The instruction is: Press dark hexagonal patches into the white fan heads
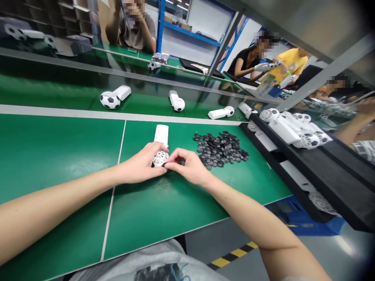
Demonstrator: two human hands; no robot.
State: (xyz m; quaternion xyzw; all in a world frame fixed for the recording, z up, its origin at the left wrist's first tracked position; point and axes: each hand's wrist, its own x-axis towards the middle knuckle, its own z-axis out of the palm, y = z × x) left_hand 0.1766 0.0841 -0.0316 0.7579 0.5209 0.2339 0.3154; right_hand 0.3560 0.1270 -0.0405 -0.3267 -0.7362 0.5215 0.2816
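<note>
On the green table lies a white handheld device (161, 134) with a round, football-like lattice head (161, 158). My left hand (142, 163) grips that head from the left, thumb at its near side and fingers over its far side. Opposite it, my right hand (191, 167) pinches at the head's lower right edge, where a small black piece shows dark at the fingertips, partly hidden. Right of my right hand spreads a pile of small black plastic pieces (222, 148). The device's handle points away from me.
Several finished-looking football devices (110, 100) lie on a green belt beyond a pale rail (73, 113). At right, black trays (328, 171) stacked with white devices overhang the table's edge. Other people work across the line and at far right. A blue crate (316, 228) stands below.
</note>
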